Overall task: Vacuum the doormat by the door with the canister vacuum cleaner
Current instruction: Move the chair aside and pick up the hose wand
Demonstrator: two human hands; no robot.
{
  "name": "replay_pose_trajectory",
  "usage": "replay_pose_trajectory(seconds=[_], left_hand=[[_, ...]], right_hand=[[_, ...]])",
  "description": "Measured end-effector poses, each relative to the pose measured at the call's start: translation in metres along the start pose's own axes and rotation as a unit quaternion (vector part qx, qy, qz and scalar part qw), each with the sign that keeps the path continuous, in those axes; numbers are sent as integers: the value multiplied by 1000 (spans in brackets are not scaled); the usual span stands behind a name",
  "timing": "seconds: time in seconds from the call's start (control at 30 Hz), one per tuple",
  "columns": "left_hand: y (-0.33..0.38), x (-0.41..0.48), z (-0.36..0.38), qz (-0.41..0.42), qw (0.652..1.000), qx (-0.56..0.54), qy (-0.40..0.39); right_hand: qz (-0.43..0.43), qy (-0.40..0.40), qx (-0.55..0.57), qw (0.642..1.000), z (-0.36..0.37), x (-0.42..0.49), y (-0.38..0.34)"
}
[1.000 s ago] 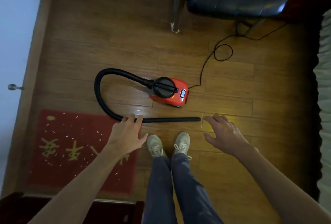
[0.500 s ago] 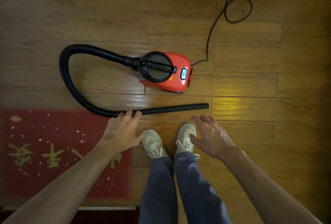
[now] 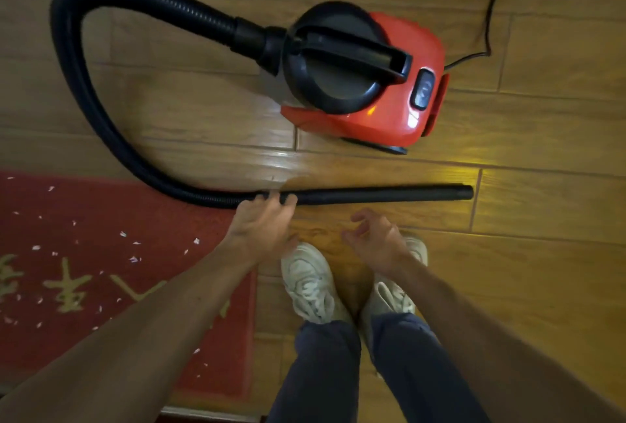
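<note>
Canister vacuum [image 3: 366, 84]: red body, round black lid with a black carry handle, dark rocker switch near the rear edge. It sits on the wood floor [image 3: 542, 253] ahead of your shoes [image 3: 311, 283]. No brand mark legible. Ribbed black hose [image 3: 84, 84] loops left from the lid and returns to a straight black wand [image 3: 382, 194] lying flat between the canister and your feet. Power cord [image 3: 491, 9] exits at upper right.

Doormat [image 3: 101, 236]: red, at left, gold characters partly cut off and unreadable, scattered with pale scraps [image 3: 133, 258].

Your left hand [image 3: 261, 229]: fingers curling over the hose–wand joint, grip not fully closed. Your right hand [image 3: 379, 243]: loosely curled, empty, hovering near the wand.
</note>
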State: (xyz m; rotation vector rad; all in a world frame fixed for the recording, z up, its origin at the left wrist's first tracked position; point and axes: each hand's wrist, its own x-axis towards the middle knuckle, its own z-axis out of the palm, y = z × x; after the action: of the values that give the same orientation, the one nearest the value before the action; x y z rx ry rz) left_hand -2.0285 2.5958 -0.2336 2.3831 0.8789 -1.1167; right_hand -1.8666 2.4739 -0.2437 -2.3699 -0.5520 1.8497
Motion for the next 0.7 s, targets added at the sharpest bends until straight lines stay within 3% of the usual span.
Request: replay_pose_trajectory(seconds=[0.07, 0.17, 0.23, 0.33, 0.47, 0.7], left_hand=[[-4, 19, 9, -5, 1000, -3, 0], [-10, 44, 25, -15, 1000, -2, -8], [-13, 57, 37, -20, 1000, 4, -14], [-13, 74, 55, -20, 999, 28, -16], [-11, 93, 71, -25, 998, 46, -36], [-7, 92, 59, -37, 997, 44, -57]], right_hand=[[94, 11, 160, 983, 16, 29, 2], [232, 26, 421, 877, 28, 60, -1], [274, 37, 508, 816, 29, 77, -4], [305, 46, 569, 762, 33, 104, -5], [317, 43, 614, 722, 37, 132, -7], [327, 80, 586, 737, 37, 126, -5]])
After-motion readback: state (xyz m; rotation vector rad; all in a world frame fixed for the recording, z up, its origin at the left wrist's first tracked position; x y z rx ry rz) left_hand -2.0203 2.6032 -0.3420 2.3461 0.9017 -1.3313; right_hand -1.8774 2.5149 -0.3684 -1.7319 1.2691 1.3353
